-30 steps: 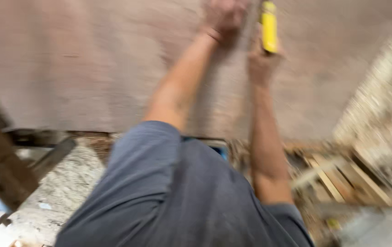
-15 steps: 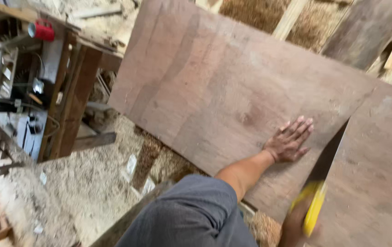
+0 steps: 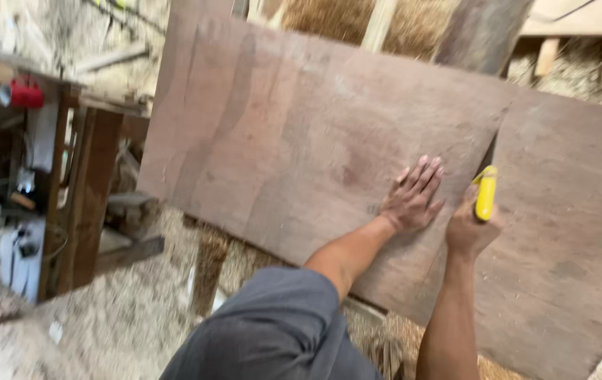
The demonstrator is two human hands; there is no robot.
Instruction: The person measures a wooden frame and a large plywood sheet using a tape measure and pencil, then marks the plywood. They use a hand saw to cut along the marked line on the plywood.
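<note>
**Handsaw partway through a big plywood sheet**

So here the right hand (image 3: 471, 226) has its grip closed tight around the yellow handle (image 3: 485, 193) of a handsaw. The dark blade (image 3: 489, 151) runs up and away from that grip and sits in a cut line in the plywood sheet (image 3: 301, 141), a large reddish-brown panel that fills most of the view. The cut runs from just above the grip up toward the sheet's far edge, so the sheet lies on both sides of the saw: the bigger part to the left of the grip, the other part to the right of it.

The left hand (image 3: 413, 197) isn't gripping anything. It's open, palm down, fingers spread and pressed flat on the sheet just left of the saw handle, close to the cut but not touching the blade. A grey sleeve (image 3: 273, 324) sits below both hands, nearest the camera.

Well off to the left of both hands there's a cluttered wooden worktop (image 3: 90, 141) with a red cup-like thing (image 3: 25, 93) on it; the rest of the stuff there is too blurry to name. Sawdust (image 3: 125, 317) covers the floor below and left of the hands, and some timber pieces (image 3: 484, 28) lean beyond the sheet's far edge.
</note>
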